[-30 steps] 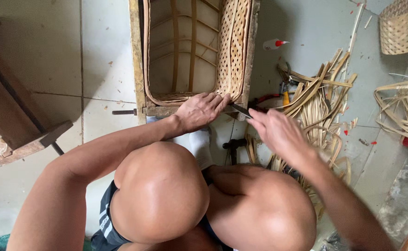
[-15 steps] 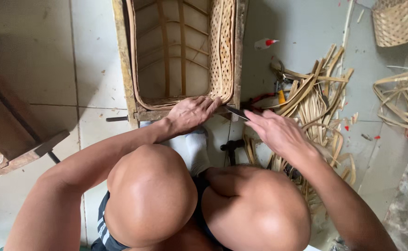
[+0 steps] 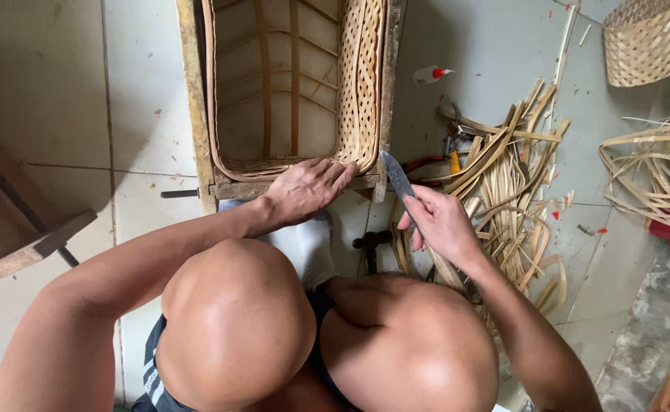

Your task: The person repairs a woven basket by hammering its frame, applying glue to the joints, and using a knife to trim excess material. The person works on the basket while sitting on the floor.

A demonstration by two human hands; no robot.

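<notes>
Two bare hands work at the near edge of a wooden frame (image 3: 191, 114) that carries a woven rattan panel (image 3: 361, 76), in the upper centre of the picture. The left hand (image 3: 304, 189) lies flat, fingers extended and nearly closed together, pressing on the lower rim of the weave where it meets the frame's crossbar; it grips nothing. The right hand (image 3: 440, 223), just right of centre, is closed around the handle of a knife (image 3: 396, 175), whose blade points up and left toward the panel's lower right corner, near but apart from the left fingertips. Loose rattan strips (image 3: 510, 183) lie on the tiled floor (image 3: 60, 91) at right, with pliers (image 3: 451, 145) and a small glue bottle (image 3: 430, 74) above them, and a woven basket (image 3: 648, 38) in the upper right corner. Risk, as a judgement: the blade stands close to the steadying fingers, so a slip on the hard cane could cut them or sever a sound strand of weave.
</notes>
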